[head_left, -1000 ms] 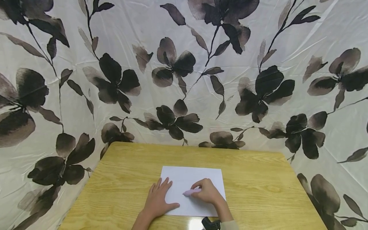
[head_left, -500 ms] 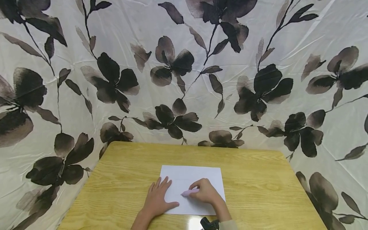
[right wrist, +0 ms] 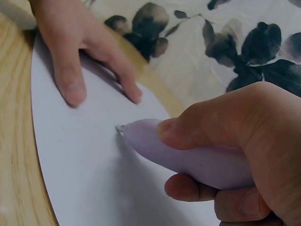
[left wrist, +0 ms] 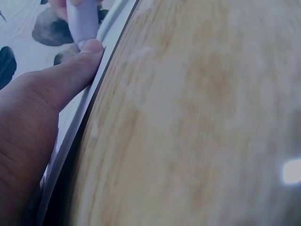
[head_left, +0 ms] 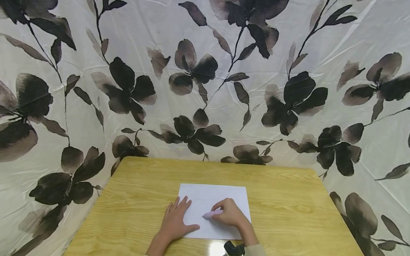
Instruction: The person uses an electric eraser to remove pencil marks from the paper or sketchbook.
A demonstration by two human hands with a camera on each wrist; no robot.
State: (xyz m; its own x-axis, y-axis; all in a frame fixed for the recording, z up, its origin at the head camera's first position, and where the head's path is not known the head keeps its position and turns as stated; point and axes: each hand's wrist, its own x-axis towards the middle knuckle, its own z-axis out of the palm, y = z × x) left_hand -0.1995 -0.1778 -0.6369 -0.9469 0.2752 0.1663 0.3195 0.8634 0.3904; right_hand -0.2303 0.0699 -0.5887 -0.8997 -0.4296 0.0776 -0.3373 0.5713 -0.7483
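A white sheet of paper (head_left: 209, 193) lies on the wooden table, near its front. My left hand (head_left: 175, 221) rests flat on the sheet's left side, fingers spread and thumb pointing right. In my right hand (head_left: 231, 213) is a thick lavender pen (right wrist: 188, 157), pinched between thumb and fingers and tilted low. Its small metal tip (right wrist: 120, 128) meets the paper near the middle, to the right of my left thumb. The right wrist view shows faint small marks on the sheet. From the left wrist, the pen's body (left wrist: 83, 21) appears just beyond my left thumb (left wrist: 75, 70).
Yellow wood-grain table (head_left: 288, 206) extends around the paper on all sides. A white cloth (head_left: 237, 117) with dark flowers hangs behind and beside it. A black wrist device (head_left: 234, 248) sits by my right wrist, and a bright reflection shows at the front.
The pen tip has shifted slightly left across the paper over the second, with my right hand following. My left hand stays in place on the sheet. The head view wobbles a little.
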